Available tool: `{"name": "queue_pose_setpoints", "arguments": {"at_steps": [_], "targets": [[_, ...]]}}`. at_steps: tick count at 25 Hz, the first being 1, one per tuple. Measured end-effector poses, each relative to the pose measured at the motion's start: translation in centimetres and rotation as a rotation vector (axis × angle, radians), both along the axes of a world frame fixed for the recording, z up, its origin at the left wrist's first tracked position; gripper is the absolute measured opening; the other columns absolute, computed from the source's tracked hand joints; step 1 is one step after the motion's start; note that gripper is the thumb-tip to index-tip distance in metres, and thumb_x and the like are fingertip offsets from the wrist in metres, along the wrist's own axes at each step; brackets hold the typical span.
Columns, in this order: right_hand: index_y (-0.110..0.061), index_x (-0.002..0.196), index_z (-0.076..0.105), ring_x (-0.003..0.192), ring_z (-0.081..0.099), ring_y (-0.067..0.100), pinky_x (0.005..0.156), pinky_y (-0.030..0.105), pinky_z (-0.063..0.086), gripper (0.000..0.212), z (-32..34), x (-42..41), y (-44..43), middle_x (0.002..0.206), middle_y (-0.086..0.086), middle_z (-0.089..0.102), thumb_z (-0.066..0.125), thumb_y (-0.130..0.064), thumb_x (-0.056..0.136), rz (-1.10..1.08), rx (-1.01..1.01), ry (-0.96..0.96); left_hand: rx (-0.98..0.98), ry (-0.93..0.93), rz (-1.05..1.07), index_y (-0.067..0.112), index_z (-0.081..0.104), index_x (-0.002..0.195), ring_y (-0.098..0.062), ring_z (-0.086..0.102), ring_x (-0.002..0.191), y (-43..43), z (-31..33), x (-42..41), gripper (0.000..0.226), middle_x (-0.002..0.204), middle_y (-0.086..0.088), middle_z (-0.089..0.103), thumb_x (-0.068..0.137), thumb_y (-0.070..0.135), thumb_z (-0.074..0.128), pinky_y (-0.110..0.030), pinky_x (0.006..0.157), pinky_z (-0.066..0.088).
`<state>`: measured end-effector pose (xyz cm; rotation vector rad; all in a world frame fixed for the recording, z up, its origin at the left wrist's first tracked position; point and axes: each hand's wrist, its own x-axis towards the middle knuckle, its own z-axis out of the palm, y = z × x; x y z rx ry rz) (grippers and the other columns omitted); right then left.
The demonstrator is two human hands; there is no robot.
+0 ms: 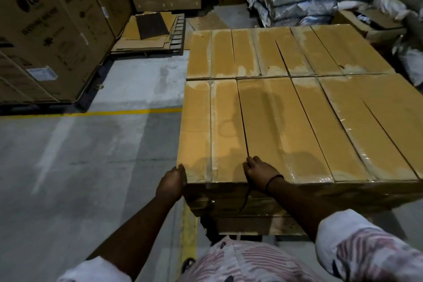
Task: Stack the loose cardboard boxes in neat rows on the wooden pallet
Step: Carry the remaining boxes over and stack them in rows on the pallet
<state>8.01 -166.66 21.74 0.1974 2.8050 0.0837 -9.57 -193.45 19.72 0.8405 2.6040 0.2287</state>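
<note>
Left hand (171,181) and right hand (258,173) grip the nearest corner box (212,133) between them, fingers curled round its sides.

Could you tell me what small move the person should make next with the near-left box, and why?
Probably nudge the near-left box right, flush with its neighbour. The left hand holds its outer corner, the right hand curls its fingers into the seam, and a dark gap shows along that seam.
</note>
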Motion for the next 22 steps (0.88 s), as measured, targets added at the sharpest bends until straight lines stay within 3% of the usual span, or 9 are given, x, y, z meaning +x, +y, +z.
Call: {"name": "queue_pose_setpoints", "arguments": {"at_steps": [6, 15, 22], "targets": [[0.001, 0.132, 0.052, 0.115, 0.048, 0.032, 0.086, 0.04, 0.054, 0.033, -0.7, -0.4, 0.4, 0.132, 0.017, 0.049, 0.048, -0.01, 0.101, 0.007, 0.008, 0.009, 0.005, 0.012, -0.011, 0.011, 0.036, 0.154, -0.03, 0.061, 0.117, 0.1, -0.1, 0.1, 0.063, 0.138, -0.015, 0.058, 0.098, 0.022, 0.061, -0.034, 0.09, 0.049], [0.002, 0.136, 0.052, 0.122, 0.046, 0.033, 0.093, 0.04, 0.053, 0.038, -1.0, -0.2, 0.3, 0.135, 0.019, 0.049, 0.051, -0.013, 0.101, 0.018, 0.039, 0.009, -0.032, -0.008, -0.002, 0.01, 0.037, 0.152, -0.034, 0.062, 0.114, 0.2, -0.3, 0.1, 0.063, 0.135, -0.017, 0.058, 0.097, 0.026, 0.062, -0.039, 0.089, 0.051], [0.0, 0.14, 0.048, 0.124, 0.046, 0.032, 0.091, 0.039, 0.052, 0.043, -0.7, 0.1, 0.4, 0.138, 0.017, 0.047, 0.054, -0.013, 0.1, -0.003, 0.006, 0.027, -0.083, -0.04, 0.01, 0.012, 0.023, 0.158, -0.034, 0.056, 0.124, 0.3, -0.3, 1.0, 0.068, 0.151, -0.018, 0.042, 0.1, 0.024, 0.056, -0.041, 0.098, 0.049]]}}
